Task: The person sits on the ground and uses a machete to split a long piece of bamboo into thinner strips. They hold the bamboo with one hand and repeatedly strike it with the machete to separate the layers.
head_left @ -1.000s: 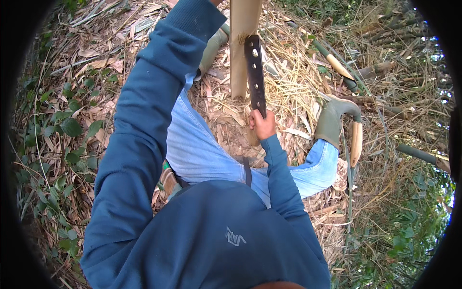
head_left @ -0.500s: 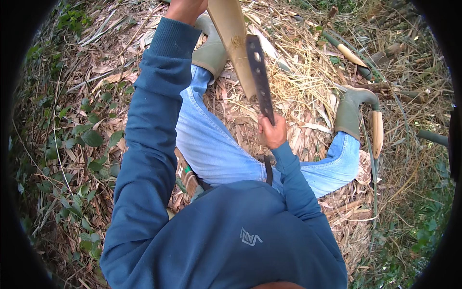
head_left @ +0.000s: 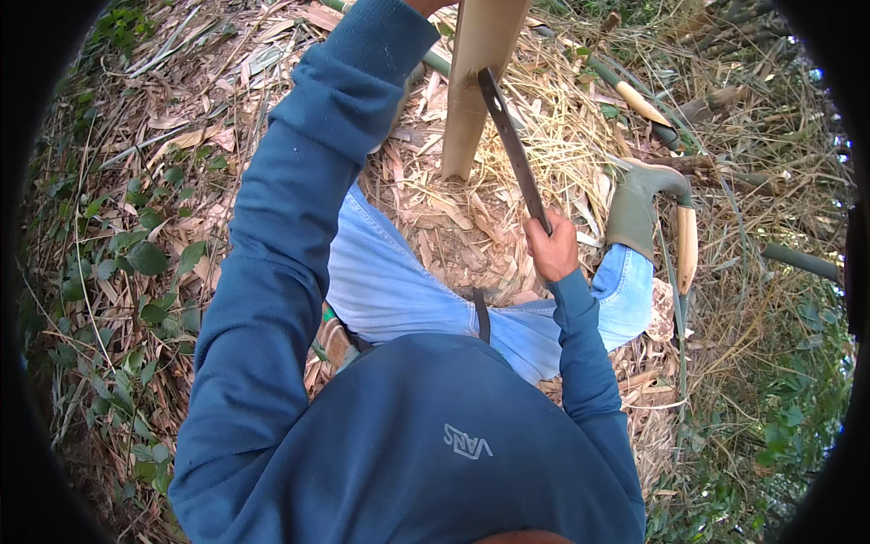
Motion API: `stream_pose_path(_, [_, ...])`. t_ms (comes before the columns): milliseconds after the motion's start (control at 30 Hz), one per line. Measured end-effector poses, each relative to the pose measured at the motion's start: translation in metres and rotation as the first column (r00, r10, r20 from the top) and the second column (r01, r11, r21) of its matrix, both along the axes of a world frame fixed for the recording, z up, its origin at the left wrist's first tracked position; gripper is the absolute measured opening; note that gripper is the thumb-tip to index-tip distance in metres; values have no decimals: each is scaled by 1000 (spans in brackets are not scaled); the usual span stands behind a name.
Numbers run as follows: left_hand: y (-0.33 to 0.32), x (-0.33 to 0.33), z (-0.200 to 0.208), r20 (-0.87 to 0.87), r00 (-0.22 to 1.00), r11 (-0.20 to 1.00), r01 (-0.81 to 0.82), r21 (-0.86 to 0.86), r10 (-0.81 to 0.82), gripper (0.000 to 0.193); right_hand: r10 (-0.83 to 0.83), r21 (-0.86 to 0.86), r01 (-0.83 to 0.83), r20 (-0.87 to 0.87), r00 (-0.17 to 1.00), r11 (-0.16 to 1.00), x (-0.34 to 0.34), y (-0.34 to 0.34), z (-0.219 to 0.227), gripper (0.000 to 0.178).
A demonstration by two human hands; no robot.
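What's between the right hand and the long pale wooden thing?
In the head view, a dark flat tool, gripped by the right hand; its far end overlaps the pale wooden thing.

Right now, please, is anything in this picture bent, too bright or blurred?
In the head view, black borders the curved fisheye sides; bright spots glare through the right-edge foliage; daylight looks soft on the tan piece; the right hand and dark tool show no strong blur.

Can barely see the left hand, cut off by the top edge like the split bamboo; cannot see the butt of the dark blade inside the right hand.
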State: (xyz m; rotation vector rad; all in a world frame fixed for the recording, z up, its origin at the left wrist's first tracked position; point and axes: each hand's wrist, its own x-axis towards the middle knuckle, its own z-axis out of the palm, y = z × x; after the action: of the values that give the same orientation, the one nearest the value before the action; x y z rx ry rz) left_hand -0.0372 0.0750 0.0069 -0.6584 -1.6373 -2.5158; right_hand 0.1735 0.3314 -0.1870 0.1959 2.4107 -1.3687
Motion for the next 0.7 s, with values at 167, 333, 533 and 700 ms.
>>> stream_pose_path(167, [17,-2,0,19,1000,999,23,-37,-22,37,-139,-194,127,-50,989,973,23,-4,32,28])
stream_pose_path(333, [33,-12,1,21,1000,999,18,-32,-17,36,-50,15,50,56,997,999,10,19,6,27])
stream_pose_path(533, [39,-9,-2,-30,998,998,63,-12,-63,34,-168,-284,145,-57,984,948,31,-2,31,24])
stream_pose_path(700, [47,-2,5,1,1000,999,27,-36,-27,33,7,101,-10,39,999,995,16,24,4,23])
